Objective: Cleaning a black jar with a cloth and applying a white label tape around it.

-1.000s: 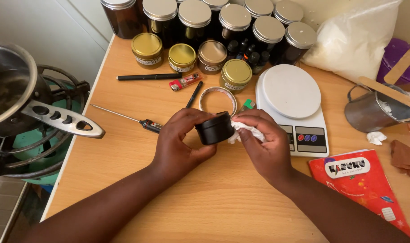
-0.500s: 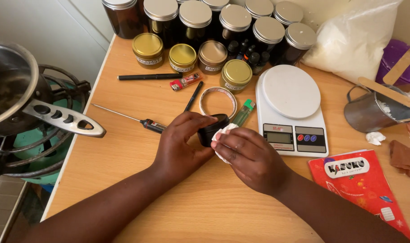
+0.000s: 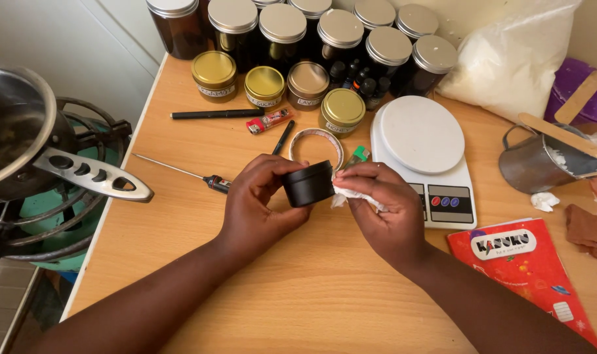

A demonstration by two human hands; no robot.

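Observation:
My left hand [image 3: 259, 200] grips a small round black tin [image 3: 309, 184] just above the wooden table [image 3: 292, 295], near its middle. My right hand [image 3: 377, 203] pinches a crumpled white tissue [image 3: 352, 193] against the tin's right side. Behind the tin lies a roll of white tape [image 3: 317, 145] and a green lighter [image 3: 356, 156], partly hidden by my fingers.
A white kitchen scale [image 3: 422, 151] stands right of my hands. Gold-lidded tins [image 3: 264, 85] and dark jars [image 3: 341, 36] line the back. A probe thermometer [image 3: 187, 174], black pen [image 3: 213, 114], red lighter [image 3: 269, 120], metal cup [image 3: 541, 160], red booklet [image 3: 528, 262] and a steel pot [image 3: 23, 131] on a burner surround.
My right hand slid the tissue over the front of the tin, then drew back to its right side. The left hand kept hold and turned the tin slightly.

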